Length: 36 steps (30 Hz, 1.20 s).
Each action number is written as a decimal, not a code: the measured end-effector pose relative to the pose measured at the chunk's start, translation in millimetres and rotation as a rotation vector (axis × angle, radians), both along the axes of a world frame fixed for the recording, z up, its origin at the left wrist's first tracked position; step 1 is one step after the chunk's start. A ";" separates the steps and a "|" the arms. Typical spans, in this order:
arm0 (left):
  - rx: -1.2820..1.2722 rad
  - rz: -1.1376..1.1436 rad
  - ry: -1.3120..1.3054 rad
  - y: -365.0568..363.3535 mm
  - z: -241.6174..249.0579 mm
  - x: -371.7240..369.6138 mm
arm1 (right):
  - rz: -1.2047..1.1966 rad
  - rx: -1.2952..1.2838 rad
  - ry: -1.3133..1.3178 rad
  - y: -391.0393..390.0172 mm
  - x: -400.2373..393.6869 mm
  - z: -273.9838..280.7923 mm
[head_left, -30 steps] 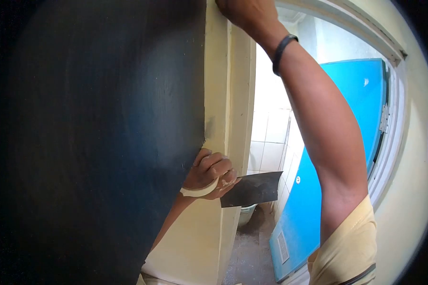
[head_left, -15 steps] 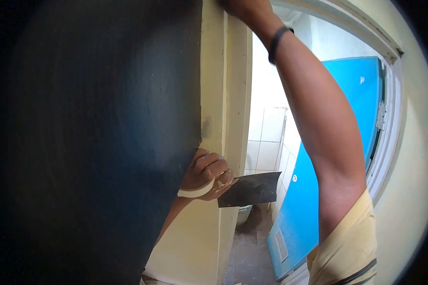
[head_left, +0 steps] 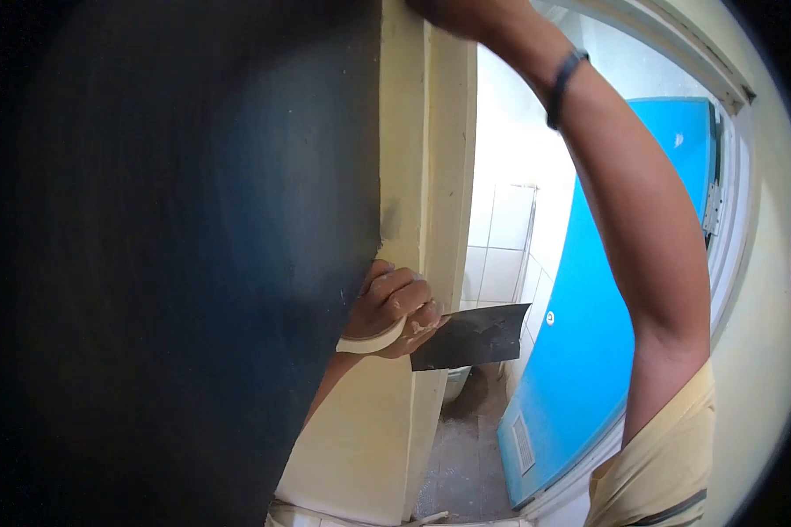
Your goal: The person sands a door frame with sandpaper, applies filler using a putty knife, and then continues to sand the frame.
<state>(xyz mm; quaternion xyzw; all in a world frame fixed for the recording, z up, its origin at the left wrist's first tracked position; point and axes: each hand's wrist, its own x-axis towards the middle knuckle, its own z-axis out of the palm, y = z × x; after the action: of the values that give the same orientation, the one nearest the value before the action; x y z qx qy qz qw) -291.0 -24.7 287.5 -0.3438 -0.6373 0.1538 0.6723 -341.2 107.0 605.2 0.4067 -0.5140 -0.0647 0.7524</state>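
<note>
My left hand is closed at the lower middle, its fingers curled and smeared with pale residue. A dark, flat rectangular sheet juts out from it to the right, across the doorway. Around the base of this hand runs a cream-coloured curved band. My right hand reaches up to the top edge of the view, against the cream door frame. Its fingers are blurred and mostly cut off there. A black band circles the right wrist.
A large dark panel fills the left side, close to me, and hides part of the left forearm. Through the doorway stand a blue door with a hinge, white wall tiles and a grey tiled floor.
The view has shifted slightly, so the door frame and right arm sit further right. My left hand keeps its hold on the dark sheet, and my right arm stays raised.
</note>
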 end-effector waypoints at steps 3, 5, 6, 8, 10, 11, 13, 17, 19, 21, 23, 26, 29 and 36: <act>0.074 -0.055 -0.056 5.1 1.9 6.1 | 0.034 0.019 -0.069 13.0 4.7 -63.0; 0.070 -0.056 -0.059 7.0 0.9 6.0 | 0.133 0.026 -0.237 25.1 21.8 -83.1; 0.064 -0.055 -0.057 7.4 1.9 5.8 | 0.097 0.076 -0.225 30.4 25.7 -73.1; 0.071 -0.037 -0.071 6.3 1.9 6.7 | 0.023 0.181 -0.193 38.9 29.6 -39.6; 0.078 -0.014 -0.073 7.0 -0.2 9.0 | 0.030 0.156 -0.212 39.1 33.4 -15.5; 0.075 -0.002 -0.066 7.7 1.0 10.1 | -0.024 0.179 -0.163 38.8 26.5 -12.5; 0.073 0.003 -0.056 8.6 2.6 9.3 | -0.097 0.175 -0.151 30.1 24.5 -27.8; 0.062 0.005 -0.065 6.3 -1.0 7.5 | -0.069 0.247 -0.208 35.3 16.4 -71.8; 0.049 0.014 -0.061 5.9 2.2 7.1 | -0.099 0.229 -0.174 34.0 13.4 -50.7; 0.054 0.022 -0.052 5.0 1.6 8.9 | -0.033 0.162 -0.062 32.2 23.2 -24.8; 0.059 0.026 -0.046 4.5 1.8 10.1 | -0.058 0.139 -0.252 33.3 41.9 0.0; 0.071 0.056 -0.044 7.0 2.1 11.8 | -0.051 0.268 -0.182 26.4 38.7 -17.6; 0.064 0.064 -0.024 7.9 -0.2 9.0 | -0.102 0.165 -0.266 30.7 28.4 -68.7; 0.054 0.060 -0.035 3.8 2.0 11.2 | 0.009 0.318 -0.130 29.0 35.4 14.7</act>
<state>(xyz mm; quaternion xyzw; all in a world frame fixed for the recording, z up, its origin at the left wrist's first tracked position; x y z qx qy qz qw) -279.8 -20.9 289.5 -0.3088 -0.6629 0.1507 0.6652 -305.8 136.0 620.0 0.5265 -0.5430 -0.1153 0.6440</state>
